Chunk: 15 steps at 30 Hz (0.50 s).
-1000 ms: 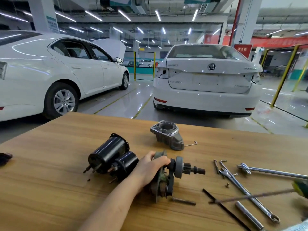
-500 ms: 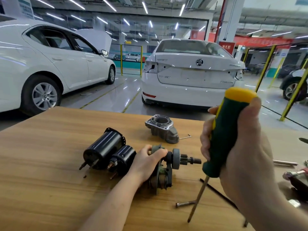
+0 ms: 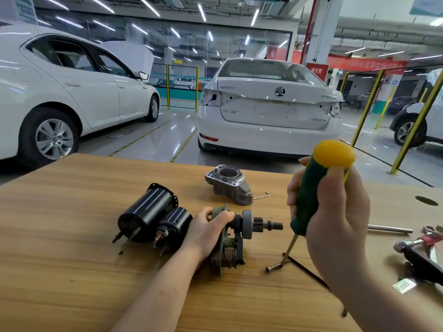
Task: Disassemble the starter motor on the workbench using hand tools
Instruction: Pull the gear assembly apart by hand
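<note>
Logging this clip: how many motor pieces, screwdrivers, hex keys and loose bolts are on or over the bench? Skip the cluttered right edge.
Motor pieces: 2, the black motor gripped by the left hand and the grey housing
Screwdrivers: 1, the screwdriver in the right hand
Hex keys: 1, the hex key beside the housing
Loose bolts: 1, the bolt
Total: 5

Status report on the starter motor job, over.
Left hand grips the starter motor at its mid plate. Right hand holds the screwdriver upright, tip down. Front housing off, lying behind. Loose bolt beside the tip.
</note>
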Tool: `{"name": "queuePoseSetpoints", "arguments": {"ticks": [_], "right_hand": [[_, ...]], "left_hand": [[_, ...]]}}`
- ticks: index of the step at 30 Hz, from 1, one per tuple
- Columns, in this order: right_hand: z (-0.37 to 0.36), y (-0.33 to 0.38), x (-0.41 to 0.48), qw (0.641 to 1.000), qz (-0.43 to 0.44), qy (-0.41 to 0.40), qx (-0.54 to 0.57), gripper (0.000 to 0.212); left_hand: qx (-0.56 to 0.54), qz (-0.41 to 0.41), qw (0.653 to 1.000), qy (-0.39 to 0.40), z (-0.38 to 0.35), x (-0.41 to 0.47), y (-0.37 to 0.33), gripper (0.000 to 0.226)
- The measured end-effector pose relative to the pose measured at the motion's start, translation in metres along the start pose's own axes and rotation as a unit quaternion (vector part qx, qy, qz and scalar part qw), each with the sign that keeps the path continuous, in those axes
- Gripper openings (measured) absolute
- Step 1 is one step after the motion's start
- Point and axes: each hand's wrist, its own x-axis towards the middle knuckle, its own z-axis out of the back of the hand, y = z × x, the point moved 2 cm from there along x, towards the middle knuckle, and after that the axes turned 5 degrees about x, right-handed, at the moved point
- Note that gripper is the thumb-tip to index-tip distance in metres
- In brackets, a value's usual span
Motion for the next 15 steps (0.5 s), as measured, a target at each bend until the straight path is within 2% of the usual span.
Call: {"name": "queuePoseSetpoints", "arguments": {"ticks": [3,5,8,10,13,15], "right_hand": [[0.003,0.003,0.004,0.997,0.022,0.042,-0.060,0.017],[0.009,0.007,0.010,0.979,0.054,0.116,-0.158,0.019],[0.024,0.003,0.014,0.905,0.044,0.243,-0.345,0.036],[0.039,-0.010,0.011,0.851,0.000,0.298,-0.432,0.042],[0.068,-0.040,-0.002,0.766,-0.087,0.352,-0.532,0.055],[0.087,-0.060,-0.011,0.721,-0.102,0.355,-0.586,0.061]], "left_hand": [[-0.031,0.008,1.000,0.001,0.000,0.002,0.001,0.043],[-0.068,0.020,0.997,0.003,0.000,0.004,0.003,0.045],[-0.113,0.034,0.993,0.023,0.000,0.007,0.005,0.052],[-0.128,0.030,0.991,0.040,0.001,0.009,0.006,0.043],[-0.186,0.028,0.979,0.083,0.002,0.010,0.005,0.018],[-0.232,0.021,0.965,0.118,0.002,0.009,0.002,0.021]]}}
